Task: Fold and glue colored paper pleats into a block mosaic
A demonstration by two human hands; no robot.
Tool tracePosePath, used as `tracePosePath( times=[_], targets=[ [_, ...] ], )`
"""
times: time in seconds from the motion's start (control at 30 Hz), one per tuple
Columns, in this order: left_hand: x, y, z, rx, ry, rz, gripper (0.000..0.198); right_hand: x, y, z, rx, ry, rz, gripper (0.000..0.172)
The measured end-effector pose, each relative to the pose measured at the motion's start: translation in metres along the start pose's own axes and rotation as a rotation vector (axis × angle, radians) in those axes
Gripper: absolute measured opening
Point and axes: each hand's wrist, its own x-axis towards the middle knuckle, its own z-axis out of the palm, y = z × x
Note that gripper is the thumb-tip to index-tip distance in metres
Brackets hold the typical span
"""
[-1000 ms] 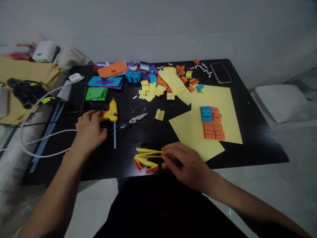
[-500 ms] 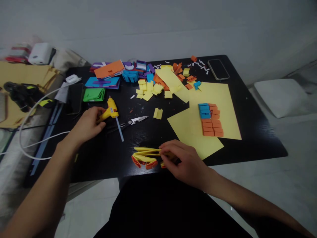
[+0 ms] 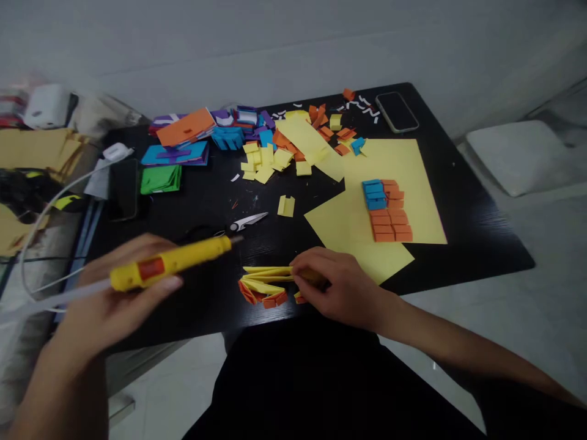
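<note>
My left hand (image 3: 123,293) is wrapped round a yellow glue gun (image 3: 183,260), raised above the left side of the table with its nozzle pointing right. A pale glue stick (image 3: 59,300) sticks out of its back end. At the table's front edge, my right hand (image 3: 337,286) pinches a folded yellow and orange paper piece (image 3: 266,282), whose layers fan out to the left. My right fingers hide its right part. Between the hands and the paper heap lie scissors (image 3: 247,221) and a single small folded yellow paper (image 3: 286,206).
Yellow sheets (image 3: 389,162) on the right bear joined blue and orange folded papers (image 3: 387,211). Small yellow folded papers (image 3: 261,160) are heaped at the back, beside coloured bundles (image 3: 177,153). One phone (image 3: 397,112) lies back right, another (image 3: 123,189) left, near a white cable (image 3: 34,229).
My left hand has lifted the glue gun off the table, moved it toward me and turned its nozzle to the right. My right hand keeps its pinch on the folded paper.
</note>
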Motion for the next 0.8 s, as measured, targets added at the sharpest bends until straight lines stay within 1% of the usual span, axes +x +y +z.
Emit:
tracePosePath(
  times=[0.07, 0.13, 0.17, 0.27, 0.37, 0.43, 0.6, 0.7, 0.8],
  targets=[
    [-0.002, 0.012, 0.005, -0.035, -0.086, 0.182, 0.008, 0.000, 0.000, 0.001, 0.008, 0.005, 0.003, 0.010],
    [-0.001, 0.021, 0.012, -0.048, -0.119, 0.266, 0.009, -0.001, 0.000, 0.001, 0.019, 0.005, 0.008, 0.010],
    [0.000, 0.024, 0.016, -0.049, -0.128, 0.285, 0.011, -0.001, 0.000, 0.002, 0.023, 0.003, 0.014, 0.010],
    [0.001, 0.026, 0.026, -0.028, -0.157, 0.302, 0.013, -0.001, 0.000, 0.002, 0.016, -0.003, 0.014, 0.011],
    [0.001, 0.025, 0.032, 0.002, -0.169, 0.322, 0.015, 0.000, 0.001, 0.001, 0.014, -0.015, 0.010, 0.011],
    [0.001, 0.026, 0.033, 0.006, -0.174, 0.309, 0.017, 0.001, 0.001, 0.000, 0.026, -0.025, 0.014, 0.012],
    [0.002, 0.029, 0.035, -0.014, -0.209, 0.225, 0.013, 0.003, 0.002, -0.002, 0.041, -0.033, 0.022, 0.012],
    [0.002, 0.029, 0.036, -0.009, -0.254, 0.209, 0.014, 0.003, 0.002, -0.003, 0.048, -0.033, 0.018, 0.011],
    [0.003, 0.027, 0.037, 0.012, -0.274, 0.216, 0.015, 0.004, 0.003, -0.003, 0.054, -0.028, 0.014, 0.010]
  ],
)
